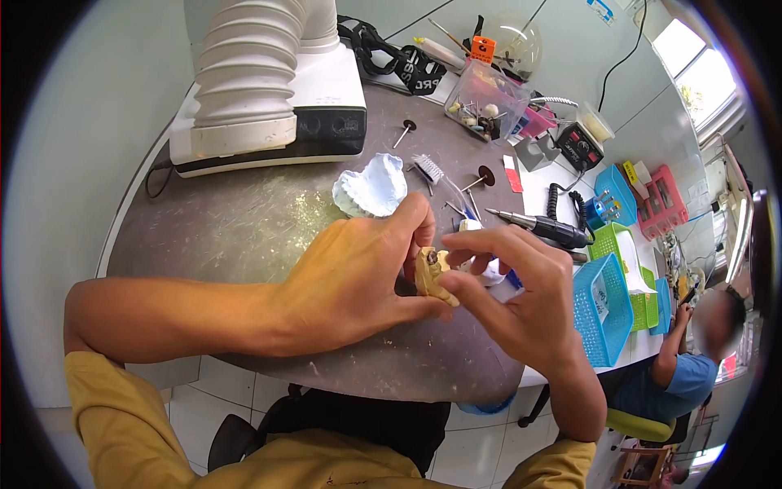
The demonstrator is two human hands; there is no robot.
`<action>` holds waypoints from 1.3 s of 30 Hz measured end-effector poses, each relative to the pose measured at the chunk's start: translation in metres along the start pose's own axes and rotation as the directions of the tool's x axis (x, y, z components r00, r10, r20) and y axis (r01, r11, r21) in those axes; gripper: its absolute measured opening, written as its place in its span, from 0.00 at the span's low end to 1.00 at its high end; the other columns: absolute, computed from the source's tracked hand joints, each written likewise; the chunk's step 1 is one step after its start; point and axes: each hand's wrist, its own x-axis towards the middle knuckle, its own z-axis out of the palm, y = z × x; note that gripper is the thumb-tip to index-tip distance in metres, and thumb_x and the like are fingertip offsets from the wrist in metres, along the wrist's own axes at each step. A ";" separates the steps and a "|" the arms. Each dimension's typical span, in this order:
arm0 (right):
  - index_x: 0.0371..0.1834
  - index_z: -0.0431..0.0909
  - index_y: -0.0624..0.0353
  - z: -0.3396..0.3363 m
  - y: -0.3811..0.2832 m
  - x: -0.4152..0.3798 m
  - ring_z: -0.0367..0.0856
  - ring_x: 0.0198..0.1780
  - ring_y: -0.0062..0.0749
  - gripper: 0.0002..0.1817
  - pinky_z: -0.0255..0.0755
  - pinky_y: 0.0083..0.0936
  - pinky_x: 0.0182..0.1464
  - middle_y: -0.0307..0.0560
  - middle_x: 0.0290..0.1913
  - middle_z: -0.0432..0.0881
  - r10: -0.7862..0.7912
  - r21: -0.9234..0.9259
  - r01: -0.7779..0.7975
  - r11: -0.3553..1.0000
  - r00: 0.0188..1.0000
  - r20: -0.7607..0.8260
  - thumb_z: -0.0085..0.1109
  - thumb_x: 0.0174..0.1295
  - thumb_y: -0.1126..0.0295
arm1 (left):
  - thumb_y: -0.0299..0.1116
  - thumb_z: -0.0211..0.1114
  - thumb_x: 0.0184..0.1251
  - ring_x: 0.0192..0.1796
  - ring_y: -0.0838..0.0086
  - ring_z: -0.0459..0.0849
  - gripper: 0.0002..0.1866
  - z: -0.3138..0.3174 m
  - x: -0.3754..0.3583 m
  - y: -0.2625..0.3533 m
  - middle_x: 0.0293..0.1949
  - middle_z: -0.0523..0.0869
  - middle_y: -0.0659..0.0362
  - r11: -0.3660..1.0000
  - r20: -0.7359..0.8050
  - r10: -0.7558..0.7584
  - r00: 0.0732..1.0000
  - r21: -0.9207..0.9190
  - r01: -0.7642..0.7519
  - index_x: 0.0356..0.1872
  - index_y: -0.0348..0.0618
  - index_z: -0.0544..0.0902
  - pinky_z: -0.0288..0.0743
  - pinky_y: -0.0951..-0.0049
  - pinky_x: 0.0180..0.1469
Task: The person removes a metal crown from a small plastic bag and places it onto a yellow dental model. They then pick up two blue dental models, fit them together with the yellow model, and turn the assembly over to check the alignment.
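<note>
My left hand (354, 273) is closed on a small yellowish dental model (434, 277), which has a dark metallic spot near its top. Thumb and fingers pinch it from the left side. On the model's right edge rests the thumb of my right hand (517, 285), its fingers curled above; whether they pinch anything small cannot be made out. A pale blue-white dental cast (371, 187) lies on the grey worktop (244, 236) beyond my left hand. Behind my right fingers sits a white and blue object, mostly hidden.
A white extraction unit (269, 122) with a thick hose stands at the back left. A brush (428, 169), a handpiece (542, 226), a clear box (486, 98) of tools and a blue basket (603, 310) are beyond and to the right. Another person (684, 371) sits far right.
</note>
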 end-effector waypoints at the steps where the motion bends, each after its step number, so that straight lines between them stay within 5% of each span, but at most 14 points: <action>1: 0.44 0.86 0.65 0.003 -0.004 0.005 0.85 0.33 0.25 0.13 0.77 0.23 0.38 0.46 0.34 0.88 0.000 0.020 0.000 1.000 1.000 0.004 0.74 0.56 0.72 | 0.46 0.85 0.50 0.25 0.77 0.77 0.34 0.000 0.000 0.000 0.31 0.79 0.60 1.000 -0.006 -0.001 1.000 0.004 0.001 0.46 0.42 0.69 0.72 0.73 0.27; 3: 0.42 0.86 0.62 0.013 -0.001 0.008 0.84 0.31 0.30 0.12 0.76 0.27 0.35 0.45 0.33 0.88 0.023 0.037 -0.022 0.999 1.000 -0.018 0.74 0.57 0.70 | 0.45 0.82 0.52 0.33 0.50 0.87 0.32 -0.004 0.000 0.004 0.30 0.84 0.49 1.000 0.023 -0.008 1.000 -0.012 0.008 0.46 0.39 0.69 0.78 0.56 0.36; 7: 0.33 0.81 0.59 0.018 -0.004 0.011 0.82 0.28 0.36 0.08 0.74 0.32 0.32 0.43 0.28 0.84 -0.011 -0.073 0.008 0.997 0.999 -0.033 0.72 0.57 0.71 | 0.44 0.84 0.49 0.32 0.67 0.83 0.32 -0.027 -0.001 0.003 0.35 0.83 0.56 0.965 0.135 -0.020 0.991 0.261 -0.016 0.46 0.41 0.73 0.77 0.67 0.35; 9: 0.33 0.83 0.59 0.016 -0.011 0.011 0.82 0.29 0.35 0.07 0.74 0.30 0.33 0.43 0.28 0.84 -0.065 -0.157 0.063 0.986 0.998 -0.011 0.73 0.55 0.74 | 0.45 0.83 0.48 0.42 0.60 0.85 0.32 -0.043 -0.006 -0.001 0.41 0.84 0.54 0.792 -0.027 0.361 0.932 0.536 -0.291 0.48 0.40 0.76 0.79 0.63 0.44; 13: 0.32 0.84 0.57 0.027 -0.016 0.011 0.79 0.30 0.35 0.08 0.72 0.30 0.33 0.42 0.29 0.82 -0.209 -0.264 0.205 0.943 0.978 0.014 0.73 0.50 0.77 | 0.46 0.82 0.48 0.49 0.53 0.83 0.35 -0.047 -0.009 -0.020 0.49 0.84 0.49 0.795 -0.112 0.305 0.946 0.576 -0.189 0.55 0.37 0.77 0.79 0.60 0.52; 16: 0.33 0.84 0.56 0.032 -0.021 0.008 0.80 0.32 0.34 0.09 0.73 0.30 0.36 0.40 0.32 0.83 -0.270 -0.301 0.296 0.906 0.954 0.127 0.74 0.48 0.75 | 0.46 0.80 0.50 0.48 0.55 0.84 0.34 -0.045 -0.008 -0.024 0.49 0.85 0.49 0.757 -0.148 0.309 0.939 0.636 -0.149 0.54 0.37 0.79 0.80 0.61 0.51; 17: 0.33 0.77 0.57 0.039 -0.014 0.003 0.77 0.33 0.32 0.10 0.70 0.29 0.37 0.41 0.32 0.76 -0.343 -0.301 0.367 0.880 0.930 0.132 0.66 0.47 0.71 | 0.46 0.80 0.50 0.48 0.55 0.84 0.34 -0.046 -0.007 -0.026 0.49 0.85 0.49 0.757 -0.149 0.308 0.940 0.636 -0.147 0.54 0.37 0.79 0.80 0.61 0.51; 20: 0.35 0.78 0.58 0.045 -0.012 -0.001 0.77 0.34 0.32 0.11 0.70 0.29 0.38 0.41 0.34 0.76 -0.346 -0.293 0.370 0.882 0.929 0.131 0.66 0.48 0.72 | 0.46 0.80 0.52 0.46 0.57 0.84 0.31 -0.049 -0.006 -0.033 0.47 0.86 0.50 0.708 -0.095 0.161 0.982 0.704 -0.048 0.52 0.37 0.80 0.80 0.62 0.49; 26: 0.38 0.80 0.59 0.043 -0.013 -0.003 0.79 0.36 0.32 0.11 0.71 0.30 0.40 0.41 0.35 0.78 -0.311 -0.298 0.328 0.897 0.945 0.103 0.69 0.53 0.70 | 0.40 0.82 0.51 0.42 0.61 0.84 0.27 -0.045 0.000 -0.039 0.44 0.86 0.53 0.807 -0.188 0.281 0.941 0.577 -0.126 0.49 0.39 0.80 0.80 0.66 0.44; 30: 0.42 0.86 0.57 0.034 -0.015 -0.004 0.82 0.37 0.35 0.15 0.74 0.33 0.41 0.43 0.39 0.85 -0.264 -0.274 0.282 0.920 0.959 0.100 0.76 0.51 0.69 | 0.30 0.81 0.51 0.41 0.68 0.84 0.24 -0.043 0.001 -0.030 0.42 0.83 0.56 0.930 -0.207 0.154 0.966 0.360 -0.072 0.49 0.39 0.80 0.80 0.70 0.42; 34: 0.47 0.86 0.61 -0.005 0.003 0.000 0.85 0.41 0.39 0.24 0.78 0.32 0.45 0.49 0.43 0.86 -0.161 -0.375 0.118 0.919 0.983 -0.085 0.81 0.47 0.62 | 0.25 0.80 0.53 0.43 0.71 0.84 0.24 -0.043 0.002 -0.026 0.46 0.82 0.58 0.978 -0.182 0.071 0.981 0.205 -0.033 0.51 0.38 0.80 0.82 0.72 0.47; 36: 0.47 0.84 0.58 -0.028 0.004 -0.003 0.84 0.42 0.43 0.23 0.76 0.36 0.44 0.47 0.40 0.86 0.046 -0.405 -0.042 0.913 0.999 0.001 0.80 0.49 0.62 | 0.24 0.79 0.53 0.44 0.72 0.84 0.24 -0.040 0.002 -0.028 0.47 0.81 0.58 0.992 -0.189 0.057 0.980 0.119 -0.035 0.52 0.39 0.81 0.83 0.72 0.49; 39: 0.47 0.83 0.58 -0.038 0.017 -0.009 0.84 0.42 0.42 0.23 0.77 0.35 0.45 0.48 0.41 0.87 0.074 -0.302 -0.008 0.953 0.976 0.206 0.79 0.50 0.62 | 0.23 0.78 0.55 0.47 0.73 0.84 0.25 -0.038 0.005 -0.029 0.49 0.81 0.59 1.000 -0.186 0.021 0.982 -0.005 -0.022 0.54 0.40 0.80 0.84 0.72 0.53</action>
